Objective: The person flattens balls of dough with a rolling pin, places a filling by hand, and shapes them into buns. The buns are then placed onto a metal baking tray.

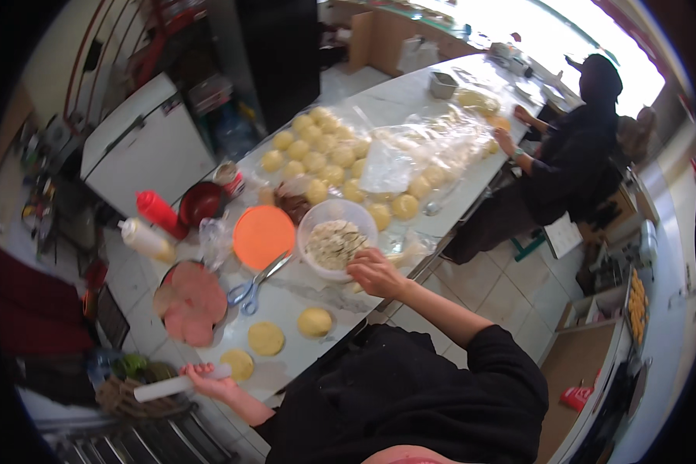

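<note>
My left hand (206,382) grips a white rolling pin (159,389) beside a flattened dough round (238,365). Another round (266,338) and a dough ball (314,322) sit on the marble table (332,301). My right hand (371,269) is curled at the near right rim of a clear plastic bowl (325,240) of pale crumbly mixture; what its fingers hold is unclear. Blue-handled scissors (249,294) lie between an orange lid (263,236) and pink meat slices (189,305) on a round plate.
Many dough balls (314,161) lie partly under plastic sheeting (387,162). Red (158,215) and cream (143,240) squeeze bottles stand at left, near a dark red bowl (199,203) and white appliance (143,143). A co-worker in black (564,170) works at the table's far right.
</note>
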The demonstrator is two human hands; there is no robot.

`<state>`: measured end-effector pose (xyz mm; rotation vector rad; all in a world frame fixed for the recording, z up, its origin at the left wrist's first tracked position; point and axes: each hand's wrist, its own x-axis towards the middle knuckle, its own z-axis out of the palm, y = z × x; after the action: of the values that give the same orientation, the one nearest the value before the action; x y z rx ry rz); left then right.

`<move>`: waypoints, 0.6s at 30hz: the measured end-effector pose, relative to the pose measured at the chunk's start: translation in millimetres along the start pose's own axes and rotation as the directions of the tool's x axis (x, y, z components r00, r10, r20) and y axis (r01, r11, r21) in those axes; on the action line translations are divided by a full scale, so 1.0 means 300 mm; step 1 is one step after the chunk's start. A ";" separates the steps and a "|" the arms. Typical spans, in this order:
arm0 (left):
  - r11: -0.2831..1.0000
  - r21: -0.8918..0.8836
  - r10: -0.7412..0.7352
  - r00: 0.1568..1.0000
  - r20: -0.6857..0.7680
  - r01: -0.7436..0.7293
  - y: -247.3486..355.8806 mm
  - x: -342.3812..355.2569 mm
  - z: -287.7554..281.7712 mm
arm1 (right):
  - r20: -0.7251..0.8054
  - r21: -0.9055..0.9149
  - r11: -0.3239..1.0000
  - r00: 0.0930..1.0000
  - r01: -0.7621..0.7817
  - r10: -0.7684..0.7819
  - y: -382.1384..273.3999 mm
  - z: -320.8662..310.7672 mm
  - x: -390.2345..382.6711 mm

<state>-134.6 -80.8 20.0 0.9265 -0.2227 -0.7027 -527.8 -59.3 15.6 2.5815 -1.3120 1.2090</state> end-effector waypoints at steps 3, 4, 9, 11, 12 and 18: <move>0.998 0.054 0.025 1.000 0.014 -0.026 0.016 -0.038 -0.013 | -0.184 0.029 0.997 0.980 -0.069 0.073 -0.099 0.002 0.009; 0.997 0.076 0.021 1.000 0.016 -0.022 0.009 -0.057 -0.009 | -0.166 0.062 0.996 0.984 -0.060 0.070 -0.137 0.032 0.008; 0.993 0.106 -0.061 0.997 0.046 0.056 0.004 -0.113 -0.076 | 0.426 -0.112 0.987 0.892 -0.115 0.152 -0.244 0.229 0.046; 0.991 0.130 -0.044 0.998 0.036 0.039 0.019 -0.154 -0.063 | 0.511 -0.094 0.988 0.846 -0.119 0.150 -0.230 0.265 0.068; 0.987 0.157 -0.028 0.999 0.032 0.023 0.026 -0.174 -0.055 | 0.589 -0.077 0.988 0.794 -0.130 0.151 -0.217 0.277 0.071; 0.981 0.194 0.020 1.000 0.022 -0.024 0.046 -0.217 -0.086 | 0.662 0.168 0.953 0.745 -0.253 0.081 -0.132 0.330 0.042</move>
<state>-165.8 -16.6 23.0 1.1021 -0.3231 -0.6783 -433.3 -74.4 -33.3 3.3118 -1.5997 0.4811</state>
